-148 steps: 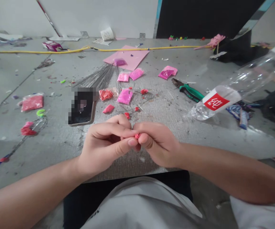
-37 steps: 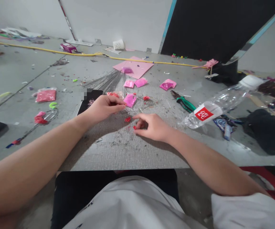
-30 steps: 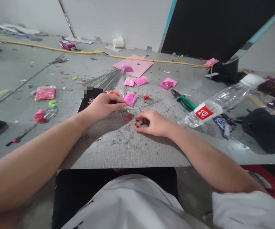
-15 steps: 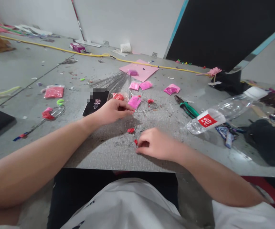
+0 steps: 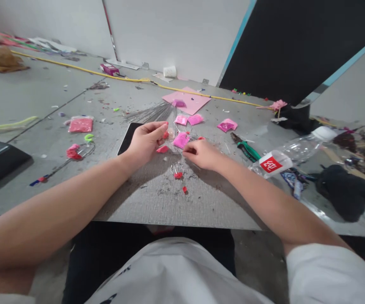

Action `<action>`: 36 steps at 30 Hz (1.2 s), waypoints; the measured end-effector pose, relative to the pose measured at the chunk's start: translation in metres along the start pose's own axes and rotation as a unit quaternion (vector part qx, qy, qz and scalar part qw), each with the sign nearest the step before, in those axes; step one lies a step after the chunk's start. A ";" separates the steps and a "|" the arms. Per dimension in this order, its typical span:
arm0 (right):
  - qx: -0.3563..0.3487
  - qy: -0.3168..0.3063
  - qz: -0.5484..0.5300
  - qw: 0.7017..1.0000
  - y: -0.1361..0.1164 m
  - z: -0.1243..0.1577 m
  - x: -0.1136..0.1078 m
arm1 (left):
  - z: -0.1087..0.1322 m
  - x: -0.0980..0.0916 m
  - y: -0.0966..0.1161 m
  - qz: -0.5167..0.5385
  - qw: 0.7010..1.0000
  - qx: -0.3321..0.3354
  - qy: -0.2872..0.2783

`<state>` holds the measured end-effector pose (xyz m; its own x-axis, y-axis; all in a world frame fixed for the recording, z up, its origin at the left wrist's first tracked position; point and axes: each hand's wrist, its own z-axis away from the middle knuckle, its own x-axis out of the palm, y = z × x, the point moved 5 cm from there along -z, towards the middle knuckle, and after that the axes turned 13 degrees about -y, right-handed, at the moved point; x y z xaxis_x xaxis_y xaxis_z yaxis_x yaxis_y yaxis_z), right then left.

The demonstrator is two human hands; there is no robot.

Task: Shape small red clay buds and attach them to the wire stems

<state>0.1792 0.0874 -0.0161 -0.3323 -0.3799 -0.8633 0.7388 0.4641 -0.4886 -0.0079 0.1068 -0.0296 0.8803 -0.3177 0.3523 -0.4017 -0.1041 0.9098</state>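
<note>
My left hand (image 5: 149, 141) is raised over the phone (image 5: 127, 134), thumb and forefinger pinched on a small bit of red clay (image 5: 166, 123). Just below its fingers lies a flat red clay piece (image 5: 162, 149). My right hand (image 5: 204, 154) is closed at the fingertips beside a pink packet (image 5: 180, 140); whatever it pinches is hidden. Between my forearms, a small wire piece with red clay (image 5: 178, 175) rests on the table. A larger wire piece with pink and red clay (image 5: 74, 152) lies to the left.
Green-handled pliers (image 5: 246, 147) and a tilted plastic bottle (image 5: 274, 162) lie on the right, near a black cloth-like item (image 5: 344, 190). Thin wires (image 5: 153, 113) fan out behind the phone. Several pink packets (image 5: 195, 120) sit by a pink sheet (image 5: 190, 99). A yellow cable (image 5: 106, 76) crosses the back.
My left hand has lifted and shifted slightly left, with red clay at its fingertips. My right hand has left the small wire piece and moved up towards the pink packet.
</note>
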 end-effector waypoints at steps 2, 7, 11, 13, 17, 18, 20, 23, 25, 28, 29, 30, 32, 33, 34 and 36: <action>-0.011 0.003 0.024 1.000 -0.004 -0.019 0.007 | 0.002 0.006 -0.004 0.016 1.000 -0.020 -0.009; -0.023 0.020 0.075 0.997 -0.017 -0.047 0.024 | 0.004 0.018 -0.005 0.047 0.999 -0.013 -0.002; -0.037 0.022 0.089 0.995 -0.020 -0.052 0.032 | 0.000 0.019 -0.011 0.057 0.998 -0.020 0.003; -0.039 0.024 0.089 0.995 -0.019 -0.053 0.033 | -0.003 0.017 -0.015 0.059 0.998 -0.017 0.013; -0.037 0.028 0.079 0.996 -0.017 -0.053 0.032 | -0.007 0.013 -0.025 0.051 0.998 -0.023 0.024; -0.038 0.031 0.073 0.996 -0.017 -0.052 0.032 | -0.008 0.012 -0.028 0.049 0.998 -0.026 0.027; -0.041 0.037 0.057 0.997 -0.016 -0.049 0.029 | -0.009 0.010 -0.032 0.047 0.998 -0.033 0.036; -0.035 0.053 0.020 0.998 -0.014 -0.044 0.020 | -0.009 0.007 -0.036 0.042 0.997 -0.041 0.047; -0.017 0.072 -0.016 0.997 -0.009 -0.038 0.011 | -0.008 0.008 -0.035 0.038 0.997 -0.047 0.044; 0.016 0.080 -0.090 0.993 0.002 -0.023 0.000 | -0.006 0.011 -0.032 0.031 0.998 -0.058 0.024; 0.025 0.070 -0.115 0.991 0.005 -0.017 -0.002 | -0.005 0.012 -0.030 0.029 0.998 -0.059 0.016; 0.033 0.060 -0.138 0.988 0.009 -0.010 -0.002 | -0.003 0.013 -0.029 0.026 0.998 -0.060 0.007; 0.053 0.030 -0.178 0.982 0.014 0.003 0.004 | 0.000 0.016 -0.028 0.021 0.998 -0.062 -0.009; 0.062 0.013 -0.195 0.979 0.016 0.009 0.008 | 0.002 0.018 -0.027 0.018 0.998 -0.066 -0.017; 0.069 0.002 -0.209 0.976 0.017 0.014 0.013 | 0.005 0.020 -0.028 0.014 0.997 -0.071 -0.024; 0.082 -0.009 -0.225 0.971 0.016 0.021 0.024 | 0.010 0.023 -0.029 0.006 0.996 -0.083 -0.032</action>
<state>0.1955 0.0694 -0.0421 -0.6339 -0.5296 -0.5637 0.6048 0.1148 -0.7881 0.0213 0.0931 -0.0498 0.8557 -0.3785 0.3528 -0.3592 0.0563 0.9316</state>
